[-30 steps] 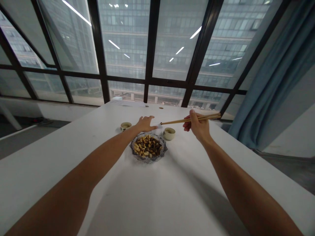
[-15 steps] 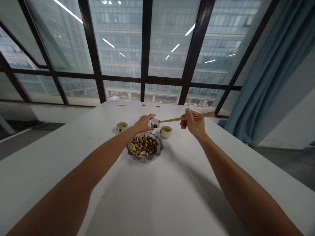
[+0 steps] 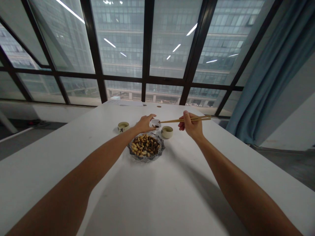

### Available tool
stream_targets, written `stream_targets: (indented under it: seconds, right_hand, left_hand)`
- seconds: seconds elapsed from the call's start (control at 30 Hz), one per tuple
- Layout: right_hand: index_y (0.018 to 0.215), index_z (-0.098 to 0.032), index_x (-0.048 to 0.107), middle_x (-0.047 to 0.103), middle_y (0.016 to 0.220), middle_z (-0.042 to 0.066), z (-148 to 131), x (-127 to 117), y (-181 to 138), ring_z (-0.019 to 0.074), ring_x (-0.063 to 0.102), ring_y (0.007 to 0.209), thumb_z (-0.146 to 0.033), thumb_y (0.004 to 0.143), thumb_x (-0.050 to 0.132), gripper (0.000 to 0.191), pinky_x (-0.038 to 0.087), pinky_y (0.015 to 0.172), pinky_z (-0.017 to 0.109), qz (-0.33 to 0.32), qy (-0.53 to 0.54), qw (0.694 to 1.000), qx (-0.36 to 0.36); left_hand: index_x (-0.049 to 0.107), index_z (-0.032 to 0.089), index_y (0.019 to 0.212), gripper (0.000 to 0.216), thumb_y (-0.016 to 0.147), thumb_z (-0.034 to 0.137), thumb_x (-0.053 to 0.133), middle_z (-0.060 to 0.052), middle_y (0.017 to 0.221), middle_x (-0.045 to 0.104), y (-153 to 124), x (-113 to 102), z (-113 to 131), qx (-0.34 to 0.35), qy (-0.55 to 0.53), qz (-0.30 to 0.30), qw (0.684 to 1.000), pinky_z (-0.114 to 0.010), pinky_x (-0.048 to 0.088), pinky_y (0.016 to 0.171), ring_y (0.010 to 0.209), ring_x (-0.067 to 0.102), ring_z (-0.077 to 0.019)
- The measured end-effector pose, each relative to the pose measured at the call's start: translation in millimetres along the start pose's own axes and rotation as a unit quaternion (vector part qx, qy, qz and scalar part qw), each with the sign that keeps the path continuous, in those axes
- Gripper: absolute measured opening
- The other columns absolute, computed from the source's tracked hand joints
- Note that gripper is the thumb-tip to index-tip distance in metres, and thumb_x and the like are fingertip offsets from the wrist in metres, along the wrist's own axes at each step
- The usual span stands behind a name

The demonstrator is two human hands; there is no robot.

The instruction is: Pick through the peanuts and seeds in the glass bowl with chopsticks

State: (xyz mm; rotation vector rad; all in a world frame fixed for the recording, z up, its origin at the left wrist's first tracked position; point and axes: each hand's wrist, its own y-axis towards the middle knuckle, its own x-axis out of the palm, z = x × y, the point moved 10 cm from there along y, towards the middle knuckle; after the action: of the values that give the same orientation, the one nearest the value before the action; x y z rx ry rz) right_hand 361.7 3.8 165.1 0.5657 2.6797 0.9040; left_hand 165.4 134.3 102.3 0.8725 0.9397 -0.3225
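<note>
My left hand (image 3: 145, 124) is closed on a small white cup (image 3: 156, 122), tilted so its opening faces me, with a few dark bits inside. My right hand (image 3: 192, 125) grips a pair of wooden chopsticks (image 3: 173, 121), held almost level. Their tips are at the right rim of the white cup; a small dark bit shows there, too small to name. Just below the left hand stands a clear scalloped glass bowl (image 3: 157, 158) filled with peanuts and dark seeds (image 3: 145, 145). A cream-coloured teacup (image 3: 167, 132) stands below the chopsticks.
Left of my left hand is another cream teacup (image 3: 123, 127) with dark characters on it. Everything stands on a white table (image 3: 152, 196). Papers (image 3: 130, 103) lie at its far edge, before the framed windows. A blue curtain (image 3: 261, 82) hangs at the right.
The chopsticks and my right hand have shifted slightly left. The dark bits in the white cup lie differently, fewer of them visible. The view has moved a little.
</note>
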Motion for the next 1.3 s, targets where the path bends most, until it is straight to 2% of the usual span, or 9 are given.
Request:
stream_targets:
  seconds: [0.17,0.4,0.5,0.6,0.7,0.8,1.1,1.2,1.3]
  right_hand:
    - [0.067,-0.018,0.062,0.061,0.046,0.003,0,-6,3,0.0130,0.054,0.033,-0.078,0.082,0.058,0.061,0.041,0.031,0.022,0.012,0.001,1.000,0.007]
    - [0.068,-0.018,0.063,0.061,0.046,0.003,4,-1,3,0.0124,0.054,0.033,-0.078,0.081,0.060,0.062,0.041,0.031,0.022,0.003,0.015,1.000,0.013]
    - [0.068,-0.019,0.062,0.061,0.047,0.003,0,3,1,0.0126,0.054,0.034,-0.080,0.082,0.056,0.063,0.041,0.032,0.023,0.000,0.017,1.000,0.001]
    - [0.069,-0.021,0.061,0.062,0.050,0.003,-5,11,-7,0.0137,0.055,0.036,-0.081,0.084,0.052,0.062,0.043,0.036,0.024,-0.009,0.009,1.000,-0.015]
    - [0.073,-0.021,0.062,0.064,0.054,0.003,-6,24,-19,0.0152,0.059,0.042,-0.079,0.088,0.049,0.060,0.047,0.042,0.026,-0.023,-0.016,0.999,-0.041]
    - [0.075,-0.022,0.063,0.066,0.059,0.004,-4,45,-31,0.0160,0.062,0.048,-0.074,0.093,0.043,0.059,0.050,0.048,0.026,-0.060,-0.058,0.994,-0.074]
    - [0.073,-0.024,0.067,0.070,0.064,0.004,-7,116,-36,0.0171,0.064,0.057,-0.068,0.094,0.048,0.052,0.048,0.057,0.027,-0.202,-0.149,0.956,-0.149]
    - [0.071,-0.022,0.066,0.069,0.063,0.004,-5,116,-31,0.0164,0.063,0.056,-0.067,0.093,0.051,0.052,0.046,0.054,0.026,-0.194,-0.152,0.960,-0.129]
    - [0.070,-0.021,0.065,0.069,0.063,0.004,-6,96,-23,0.0151,0.063,0.053,-0.069,0.092,0.051,0.055,0.047,0.050,0.024,-0.135,-0.117,0.979,-0.095]
  left_hand:
    - [0.051,0.021,0.133,0.069,0.075,0.046,0.078,-0.013,0.123,0.072,6,13,-24,-0.090,0.043,-0.043,0.994,-0.049,0.040,0.109,0.119,0.065,-0.0329]
    - [0.053,0.022,0.130,0.070,0.073,0.056,0.075,-0.016,0.136,0.065,0,11,-55,-0.114,0.074,-0.072,0.988,-0.061,0.019,0.118,0.131,0.056,-0.0371]
    - [0.055,0.023,0.129,0.075,0.067,0.058,0.078,-0.017,0.128,0.069,-7,2,-80,-0.133,0.101,-0.084,0.982,-0.063,0.024,0.115,0.128,0.058,-0.0393]
    - [0.055,0.025,0.128,0.073,0.065,0.050,0.082,-0.013,0.120,0.073,-17,-4,-94,-0.133,0.101,-0.096,0.981,-0.055,0.040,0.106,0.117,0.065,-0.0365]
    - [0.055,0.024,0.131,0.074,0.064,0.037,0.082,-0.012,0.127,0.070,-25,-14,-79,-0.070,0.068,-0.063,0.993,-0.045,0.047,0.103,0.117,0.065,-0.0341]
    - [0.052,0.023,0.137,0.077,0.066,0.028,0.079,-0.011,0.139,0.062,-33,-24,-53,-0.006,0.047,-0.030,0.998,-0.043,0.043,0.109,0.125,0.060,-0.0335]
    - [0.049,0.021,0.141,0.076,0.072,0.032,0.077,-0.011,0.143,0.059,-38,-33,-31,0.021,0.047,-0.024,0.998,-0.046,0.039,0.112,0.129,0.057,-0.0345]
    - [0.048,0.020,0.141,0.076,0.073,0.033,0.077,-0.013,0.139,0.062,-36,-31,-31,0.021,0.053,-0.024,0.998,-0.046,0.041,0.110,0.126,0.060,-0.0344]
    - [0.047,0.020,0.142,0.076,0.074,0.034,0.078,-0.013,0.135,0.065,-33,-27,-39,-0.014,0.075,-0.038,0.996,-0.044,0.044,0.108,0.124,0.062,-0.0333]
